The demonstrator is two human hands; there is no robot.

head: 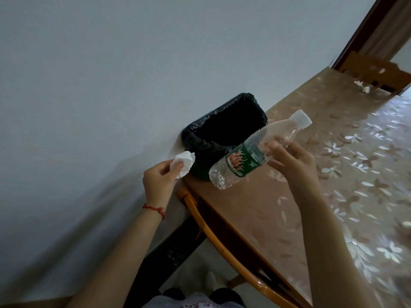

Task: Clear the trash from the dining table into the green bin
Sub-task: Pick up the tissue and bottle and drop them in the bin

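Two hands are loaded, one item each; entries run from biggest object down

Dining table (322, 174): patterned cover, running away to the upper right. Wooden chair (213, 230) tucked against its near edge.

Bin (222, 125): lined with a black bag, mouth open and facing up toward the camera. It appears to sit at the table's end against the wall; whether on the table or beside it, cannot tell. Green body only hinted at under the liner.

Bottle (249, 152): clear plastic, empty, green label, white cap on. Long axis slanted, cap up and to the right, base down and to the left, base just beside the bin's near rim. Right hand (291, 156) is closed on the upper half, fingers wrapped below the neck.

Crumpled tissue (183, 162): white, pinched between thumb and fingers of the left hand (159, 176), held at the bin's left rim, touching or nearly so.

More white scraps (362, 85) lie at the far end of the table, well apart from both hands.

Judgement: bin mouth lies up and right of the left hand and up and left of the right. Left hand is nearer, so the tissue likely drops first. Bottle needs its base swung over the rim; tilted as it is, it could catch the liner edge
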